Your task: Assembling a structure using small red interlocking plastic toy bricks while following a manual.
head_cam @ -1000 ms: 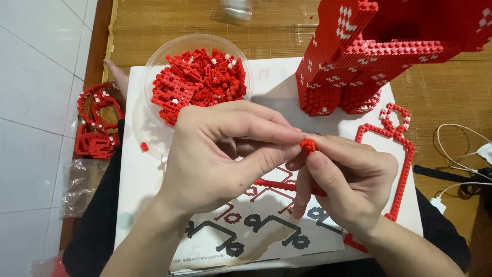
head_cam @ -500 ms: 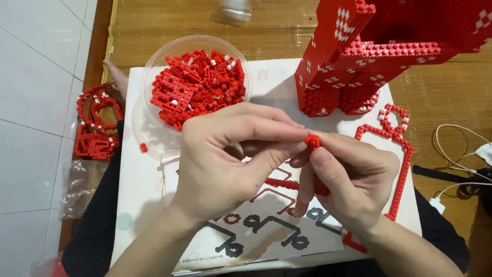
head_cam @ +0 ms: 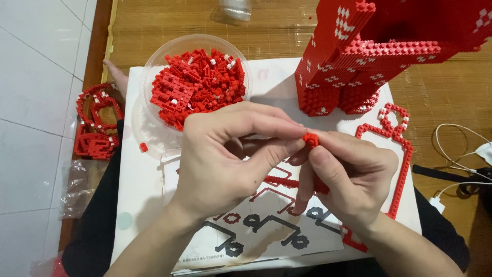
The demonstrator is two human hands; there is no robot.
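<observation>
My left hand [head_cam: 225, 154] and my right hand [head_cam: 348, 174] meet over a white instruction sheet [head_cam: 256, 225]. Together their fingertips pinch a tiny red brick piece [head_cam: 310, 139]. Behind my left hand stands a clear round bowl [head_cam: 154, 66] full of several small red bricks [head_cam: 197, 84]. A tall red brick model with white dots [head_cam: 359, 56] rises at the upper right. A thin red brick outline frame [head_cam: 402, 159] lies on the sheet beside my right hand, partly hidden by it.
More red brick frames [head_cam: 95, 125] lie at the left on the floor edge, next to a clear plastic bag [head_cam: 77, 184]. A single red brick [head_cam: 143, 147] rests on the sheet. White cables [head_cam: 458, 154] run at the right. A clear container [head_cam: 233, 10] sits at the top.
Both hands stayed together on the small red piece, with the fingers shifting slightly around it. Nothing else has moved.
</observation>
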